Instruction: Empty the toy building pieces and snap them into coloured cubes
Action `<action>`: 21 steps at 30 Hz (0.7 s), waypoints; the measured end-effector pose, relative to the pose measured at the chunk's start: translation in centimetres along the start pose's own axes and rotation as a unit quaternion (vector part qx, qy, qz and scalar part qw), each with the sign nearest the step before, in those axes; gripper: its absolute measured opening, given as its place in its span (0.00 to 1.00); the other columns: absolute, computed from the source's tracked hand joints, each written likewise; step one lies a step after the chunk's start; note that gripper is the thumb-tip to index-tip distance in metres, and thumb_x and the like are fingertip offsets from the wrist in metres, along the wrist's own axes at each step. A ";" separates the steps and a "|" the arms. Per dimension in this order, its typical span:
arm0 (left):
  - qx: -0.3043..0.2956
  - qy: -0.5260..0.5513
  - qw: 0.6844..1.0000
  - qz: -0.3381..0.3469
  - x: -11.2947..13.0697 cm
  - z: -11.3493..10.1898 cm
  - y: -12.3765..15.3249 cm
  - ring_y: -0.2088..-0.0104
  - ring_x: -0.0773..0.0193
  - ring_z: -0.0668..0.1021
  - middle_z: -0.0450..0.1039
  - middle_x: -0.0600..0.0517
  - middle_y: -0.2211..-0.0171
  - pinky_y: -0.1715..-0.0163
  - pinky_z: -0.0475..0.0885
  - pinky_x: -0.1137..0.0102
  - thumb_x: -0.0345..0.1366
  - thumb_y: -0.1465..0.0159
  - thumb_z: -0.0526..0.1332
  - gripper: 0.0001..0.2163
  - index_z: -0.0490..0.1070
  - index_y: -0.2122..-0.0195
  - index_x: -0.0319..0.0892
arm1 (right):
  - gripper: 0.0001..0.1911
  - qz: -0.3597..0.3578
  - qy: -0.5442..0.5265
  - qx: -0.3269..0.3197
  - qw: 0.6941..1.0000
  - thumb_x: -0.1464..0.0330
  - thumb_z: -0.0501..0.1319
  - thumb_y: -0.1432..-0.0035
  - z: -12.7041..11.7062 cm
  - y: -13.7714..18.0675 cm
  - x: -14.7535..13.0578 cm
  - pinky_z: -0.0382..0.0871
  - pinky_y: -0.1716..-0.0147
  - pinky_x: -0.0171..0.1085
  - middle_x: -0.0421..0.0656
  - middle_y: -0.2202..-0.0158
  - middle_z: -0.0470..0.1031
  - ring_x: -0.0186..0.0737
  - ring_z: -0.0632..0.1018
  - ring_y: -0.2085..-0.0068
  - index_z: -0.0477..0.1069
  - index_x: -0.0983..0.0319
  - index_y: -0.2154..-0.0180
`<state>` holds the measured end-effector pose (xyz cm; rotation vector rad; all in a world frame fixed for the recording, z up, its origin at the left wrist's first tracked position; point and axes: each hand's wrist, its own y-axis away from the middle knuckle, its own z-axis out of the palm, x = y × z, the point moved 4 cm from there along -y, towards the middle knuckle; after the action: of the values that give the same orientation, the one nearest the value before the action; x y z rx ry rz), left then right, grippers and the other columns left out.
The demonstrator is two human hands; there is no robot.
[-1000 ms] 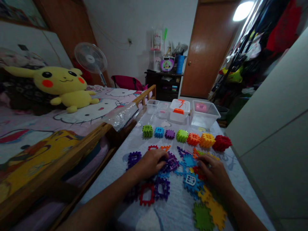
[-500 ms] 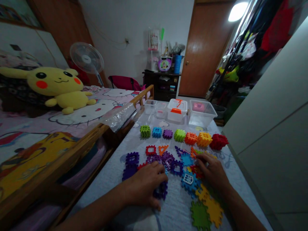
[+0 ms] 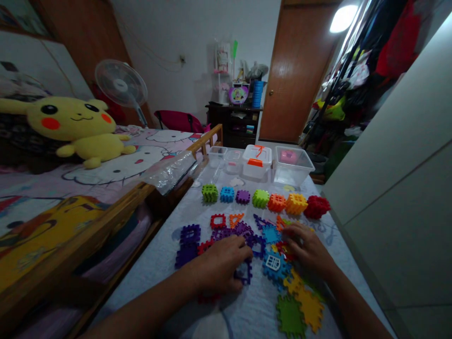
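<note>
My left hand (image 3: 223, 263) is closed on the edge of a dark purple square frame block (image 3: 245, 273), which it partly covers. Red toothed pieces (image 3: 205, 246) show behind the wrist, and dark purple squares (image 3: 186, 254) lie to its left. My right hand (image 3: 308, 246) rests low over loose pieces, its bent fingers apart and touching the pile beside a red piece (image 3: 285, 250). Between the hands lie a light blue square (image 3: 271, 233), a purple frame block (image 3: 257, 246) and a blue block with a white window (image 3: 273, 262). What lies under my right palm is hidden.
Behind the loose pieces runs a row of colour-sorted stacks, from green (image 3: 209, 193) to red (image 3: 317, 207). Clear plastic boxes (image 3: 294, 167) stand at the far end. Yellow (image 3: 310, 306) and green (image 3: 290, 316) plates lie near me. A wooden bed rail (image 3: 141, 193) borders the left.
My left hand has slid slightly right and away from me with the purple frame block, uncovering red pieces behind the wrist. My right hand stays in nearly the same place. The view has shifted slightly.
</note>
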<state>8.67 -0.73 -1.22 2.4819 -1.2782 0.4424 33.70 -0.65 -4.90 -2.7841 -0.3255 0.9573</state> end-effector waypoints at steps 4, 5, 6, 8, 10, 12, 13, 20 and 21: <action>0.057 0.026 0.998 -0.008 0.0 -0.4 -1.9 0.53 0.55 0.71 0.67 0.48 0.53 0.54 0.69 0.64 0.36 0.47 0.68 0.23 0.66 0.51 0.46 | 0.24 -0.027 -0.020 -0.112 0.993 0.60 0.60 0.45 -0.3 0.8 0.4 0.64 0.45 0.50 0.49 0.45 0.70 0.51 0.70 0.45 0.70 0.58 0.47; 0.075 0.034 0.997 -0.009 0.0 -0.4 -2.3 0.51 0.55 0.70 0.66 0.48 0.52 0.52 0.68 0.64 0.37 0.47 0.68 0.24 0.65 0.49 0.46 | 0.26 -0.024 -0.014 -0.132 0.991 0.59 0.62 0.46 -0.3 1.0 0.5 0.63 0.44 0.50 0.49 0.44 0.69 0.51 0.69 0.43 0.69 0.58 0.45; 0.093 0.041 0.995 -0.011 -0.2 -0.5 -2.7 0.50 0.54 0.70 0.66 0.47 0.50 0.50 0.67 0.63 0.38 0.47 0.68 0.25 0.65 0.48 0.46 | 0.28 -0.022 -0.006 -0.147 0.989 0.58 0.63 0.46 -0.3 1.2 0.5 0.62 0.43 0.51 0.49 0.43 0.68 0.52 0.68 0.43 0.68 0.57 0.44; 0.126 0.048 0.991 -0.023 -1.1 -0.6 -3.1 0.47 0.53 0.68 0.65 0.46 0.47 0.46 0.65 0.61 0.40 0.45 0.67 0.25 0.64 0.47 0.45 | 0.28 -0.021 0.009 -0.160 0.987 0.59 0.63 0.47 -0.1 1.3 0.4 0.61 0.42 0.52 0.49 0.43 0.68 0.52 0.68 0.43 0.68 0.57 0.44; 0.156 0.046 0.985 -0.053 -2.8 -0.9 -2.8 0.46 0.54 0.67 0.66 0.46 0.47 0.44 0.63 0.60 0.39 0.41 0.64 0.21 0.64 0.47 0.45 | 0.26 -0.022 0.013 -0.165 0.986 0.61 0.62 0.46 0.1 1.3 0.1 0.61 0.42 0.52 0.48 0.45 0.70 0.52 0.69 0.44 0.68 0.57 0.45; 0.173 0.037 0.980 -0.095 -5.3 -1.4 -2.1 0.47 0.56 0.69 0.68 0.46 0.49 0.44 0.63 0.60 0.35 0.37 0.58 0.15 0.66 0.48 0.44 | 0.25 -0.021 0.013 -0.163 0.986 0.62 0.62 0.45 0.2 1.2 0.0 0.62 0.43 0.51 0.48 0.45 0.71 0.51 0.70 0.45 0.69 0.56 0.45; 0.183 0.028 0.975 -0.121 -6.8 -1.7 -1.6 0.47 0.56 0.69 0.69 0.45 0.49 0.44 0.62 0.60 0.33 0.36 0.55 0.14 0.67 0.50 0.42 | 0.25 -0.020 0.013 -0.158 0.987 0.63 0.62 0.46 0.2 1.1 -0.1 0.63 0.43 0.51 0.48 0.45 0.71 0.51 0.70 0.45 0.69 0.56 0.45; 0.104 0.010 0.976 -0.190 -12.9 -2.4 0.7 0.48 0.53 0.70 0.70 0.45 0.50 0.45 0.63 0.60 0.33 0.45 0.61 0.20 0.67 0.50 0.41 | 0.28 0.027 0.004 -0.091 0.995 0.59 0.63 0.48 -0.1 0.9 1.0 0.66 0.45 0.50 0.49 0.44 0.69 0.53 0.71 0.45 0.69 0.57 0.45; 0.094 0.014 0.978 -0.184 -12.9 -2.3 0.7 0.48 0.52 0.70 0.70 0.45 0.50 0.46 0.63 0.60 0.34 0.46 0.61 0.20 0.67 0.51 0.41 | 0.29 0.033 0.008 -0.082 0.996 0.58 0.64 0.48 -0.1 0.8 1.1 0.65 0.45 0.50 0.50 0.43 0.69 0.53 0.71 0.44 0.69 0.58 0.45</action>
<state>0.64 9.23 -4.30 2.7779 -0.7676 0.5192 34.76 -1.18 -5.67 -2.9663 -0.3255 0.9637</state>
